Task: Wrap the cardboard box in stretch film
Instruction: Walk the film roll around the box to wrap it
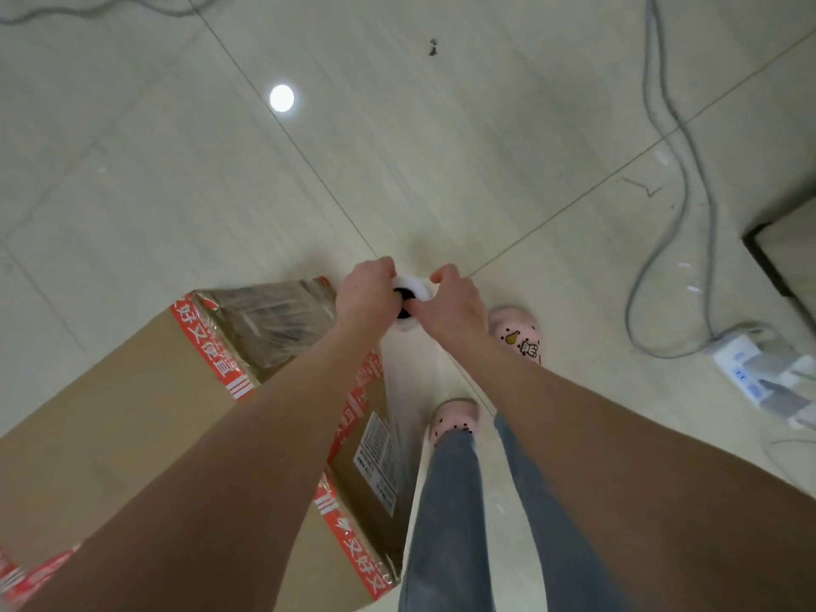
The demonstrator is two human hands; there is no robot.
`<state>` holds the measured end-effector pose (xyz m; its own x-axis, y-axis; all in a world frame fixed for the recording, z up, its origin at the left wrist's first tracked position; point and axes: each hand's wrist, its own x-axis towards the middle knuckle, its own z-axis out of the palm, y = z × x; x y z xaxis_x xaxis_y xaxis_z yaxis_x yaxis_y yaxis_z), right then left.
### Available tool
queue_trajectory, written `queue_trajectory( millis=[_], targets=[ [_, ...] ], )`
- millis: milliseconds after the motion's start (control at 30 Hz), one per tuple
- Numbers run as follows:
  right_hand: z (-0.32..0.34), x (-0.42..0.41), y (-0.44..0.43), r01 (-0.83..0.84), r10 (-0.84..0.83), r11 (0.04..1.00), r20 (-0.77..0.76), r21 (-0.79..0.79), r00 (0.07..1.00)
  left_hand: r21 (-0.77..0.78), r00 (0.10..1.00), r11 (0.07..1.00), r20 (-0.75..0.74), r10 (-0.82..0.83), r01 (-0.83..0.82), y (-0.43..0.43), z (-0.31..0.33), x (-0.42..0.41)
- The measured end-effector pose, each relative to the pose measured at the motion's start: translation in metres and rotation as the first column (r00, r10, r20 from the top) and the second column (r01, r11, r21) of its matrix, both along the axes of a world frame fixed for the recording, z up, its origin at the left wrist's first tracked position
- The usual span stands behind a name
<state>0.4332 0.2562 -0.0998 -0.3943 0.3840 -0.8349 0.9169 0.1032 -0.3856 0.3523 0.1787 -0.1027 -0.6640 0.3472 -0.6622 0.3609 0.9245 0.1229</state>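
A large brown cardboard box (115, 413) with red printed tape stands on the floor at the lower left. Clear stretch film (282, 320) covers its far end and runs down its right side. Just past the box's far right corner, a white stretch film roll (413, 288) stands upright, seen end-on with its dark core showing. My left hand (366, 291) grips the roll's top from the left. My right hand (455, 304) grips it from the right. A sheet of film (406, 390) stretches from the roll along the box's side.
My legs in grey jeans and pink slippers (516, 333) stand right of the box. Grey cables (675, 178) trail across the tiled floor to a white power strip (750, 368) at the right. A dark-edged furniture corner (777, 258) sits at the far right.
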Motion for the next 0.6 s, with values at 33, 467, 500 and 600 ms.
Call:
queue_trajectory(
  millis=[33,467,500,600],
  targets=[
    [0.001,-0.005,0.001,0.035,-0.035,0.998,-0.007,-0.054,0.999,0.010,0.993,0.993,0.001,0.121,-0.121,-0.002,-0.001,-0.004],
    [0.006,-0.082,-0.006,-0.082,0.070,0.994,-0.158,-0.072,0.985,-0.074,0.709,0.718,0.118,0.695,-0.692,-0.033,-0.006,-0.039],
    [0.007,-0.085,-0.005,-0.095,0.084,0.993,-0.150,-0.073,0.985,-0.071,0.758,0.765,0.104,0.644,-0.640,-0.032,-0.003,-0.042],
    [0.007,-0.093,-0.002,-0.115,0.103,0.989,-0.124,-0.091,0.987,0.008,0.915,0.915,-0.018,0.403,-0.403,-0.023,0.006,-0.049]
  ],
)
